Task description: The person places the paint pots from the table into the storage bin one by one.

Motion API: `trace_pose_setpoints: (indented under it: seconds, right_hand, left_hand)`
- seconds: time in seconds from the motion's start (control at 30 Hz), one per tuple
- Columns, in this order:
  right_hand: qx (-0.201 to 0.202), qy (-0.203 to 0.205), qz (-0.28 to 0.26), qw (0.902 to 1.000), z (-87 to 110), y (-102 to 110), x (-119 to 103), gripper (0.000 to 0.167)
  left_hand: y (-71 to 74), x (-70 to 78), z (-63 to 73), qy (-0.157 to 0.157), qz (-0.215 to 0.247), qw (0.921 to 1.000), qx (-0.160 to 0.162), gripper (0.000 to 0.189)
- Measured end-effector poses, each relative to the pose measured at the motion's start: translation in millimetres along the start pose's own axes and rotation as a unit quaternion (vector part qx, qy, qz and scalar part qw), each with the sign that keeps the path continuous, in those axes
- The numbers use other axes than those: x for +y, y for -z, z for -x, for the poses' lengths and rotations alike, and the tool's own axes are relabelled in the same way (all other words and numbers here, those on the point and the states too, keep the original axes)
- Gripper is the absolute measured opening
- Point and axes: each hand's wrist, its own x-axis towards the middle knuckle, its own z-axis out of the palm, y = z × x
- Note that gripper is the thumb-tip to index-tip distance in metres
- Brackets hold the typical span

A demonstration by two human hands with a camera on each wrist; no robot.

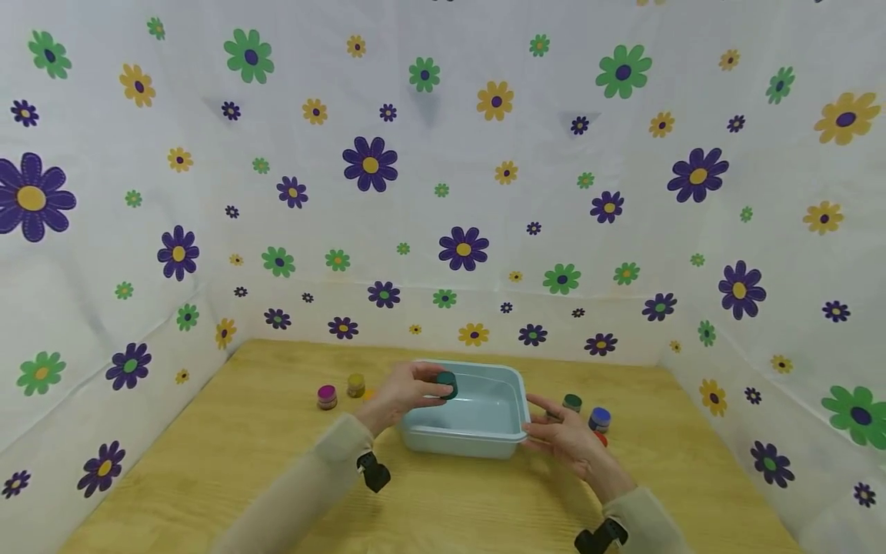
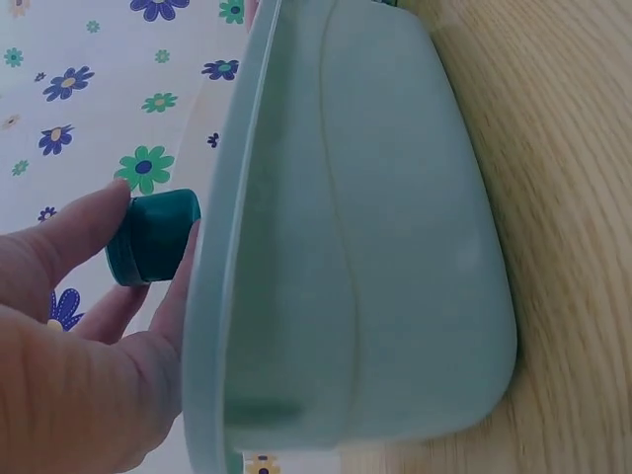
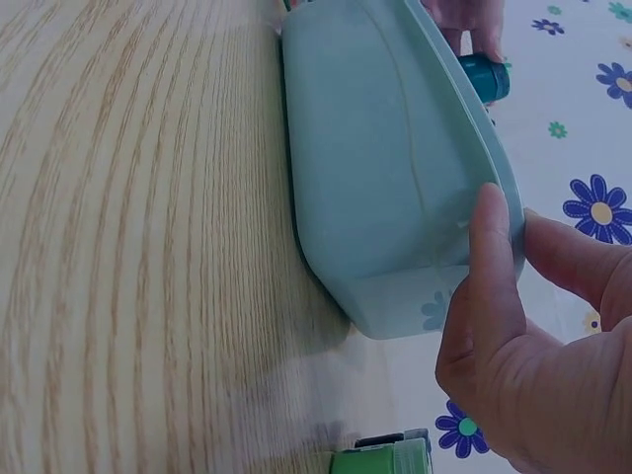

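The teal jar (image 1: 446, 384) was pinched by the left hand (image 1: 410, 390) above the left part of the pale-blue tub (image 1: 464, 445), whose right rim was pinched by the right hand (image 1: 564, 438). Jar judged light, rigid, smooth; best gripped around its sides.

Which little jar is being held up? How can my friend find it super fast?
Find the pale blue tub on the wooden table. At its left side, the person's left hand pinches a small, dark teal jar. It's the one held in the air; the other jars in sight sit on the table.
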Motion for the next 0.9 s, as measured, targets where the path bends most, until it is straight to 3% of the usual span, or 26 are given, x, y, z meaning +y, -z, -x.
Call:
trace_pose_setpoints:
  seconds: [0.3,0.77,0.9]
  right_hand:
    - [0.004,-0.001,0.002,1.0000,-0.4,-2,-1,0.069]
    - [-0.013,-0.002,0.002,0.9999,-1.1,-1,1,0.069]
    - [-0.007,-0.005,0.005,0.9999,-0.6,0,1,0.068]
  left_hand:
    - [-14.8,-2.2,-13.8,0.009,-0.018,0.9996,0.019,0.040]
    - [-42.2,-12.5,-41.6,0.032,0.031,0.9972,0.060,0.042]
    - [-47.9,-15.5,-47.2,0.034,0.035,0.9973,0.055,0.044]
